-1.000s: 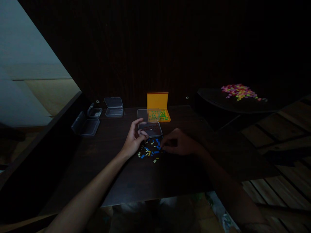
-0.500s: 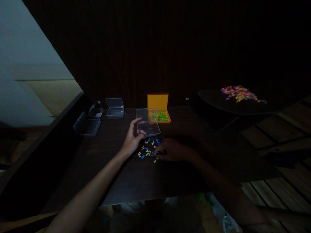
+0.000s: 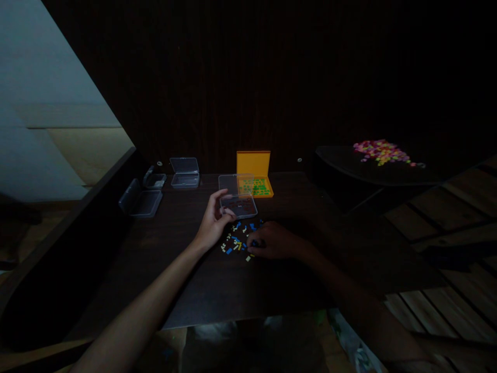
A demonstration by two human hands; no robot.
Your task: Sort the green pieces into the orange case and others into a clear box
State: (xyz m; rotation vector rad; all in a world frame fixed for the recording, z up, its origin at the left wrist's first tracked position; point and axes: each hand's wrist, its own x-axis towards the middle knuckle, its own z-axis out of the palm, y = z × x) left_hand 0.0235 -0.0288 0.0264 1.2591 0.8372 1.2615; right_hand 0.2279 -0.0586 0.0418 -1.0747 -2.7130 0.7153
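Observation:
My left hand (image 3: pixel 212 221) curls round the left side of an open clear plastic box (image 3: pixel 248 213), thumb at its front edge. Small dark reddish pieces and a couple of white ones lie inside this box. Just in front of it, small building bricks (image 3: pixel 235 239) in blue, cream and yellow are scattered on the table. My right hand (image 3: pixel 276 240) is at the right side of this pile, fingers bent and pinched together. A dark blue bit shows by its fingertips; I cannot tell whether it is held.
Behind the clear box stands an open orange box (image 3: pixel 253 163) with green pieces. Further open clear boxes (image 3: pixel 185 180) (image 3: pixel 145 203) stand at the left, by a dark side panel (image 3: pixel 77 233). A heap of pink and yellow pieces (image 3: pixel 384 151) lies on a dark shelf at right.
The right hand's fingertips have shifted very slightly among the bricks. My left hand stays on the clear box. The whole view has moved a little.

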